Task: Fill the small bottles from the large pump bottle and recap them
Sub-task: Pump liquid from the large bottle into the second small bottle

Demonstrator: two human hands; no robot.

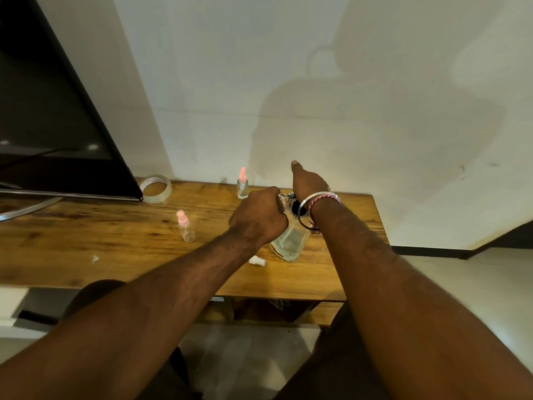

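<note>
Near edge: the table [86, 249] front runs across the lower middle of the frame; the person's knees sit below it and both forearms cross it.
Loose cap: a white cap [257, 261] lies on the wood just beside the large bottle's base, toward the lower centre; it belongs on none of the capped bottles in sight.
Large bottle: the pump bottle [290, 241] stands at centre frame, clear, with liquid in it; its top is hidden between the hands.
Left hand: the left hand [258, 216] has its fingers curled round a small clear object held against the pump bottle's head; judged to be an uncapped small bottle under filling.
Right hand: the right hand [307, 180] sits over the pump head, thumb raised; its fingers are hidden, so I cannot tell their state.
Bottle at left: a small bottle [186, 226] with pink cap stands centre-left, apparently empty.
Bottle at rear: a second small bottle [242, 184] with pink cap stands near the wall; fill level not readable.
Progress: judged mid-task; one bottle in hand to finish and recap, at least one more to fill.
Open room: bare wood at left of frame; the right table edge lies near the pump bottle.
Far clutter: a tape roll [155, 188] and a monitor [52, 111] occupy the upper left.
</note>
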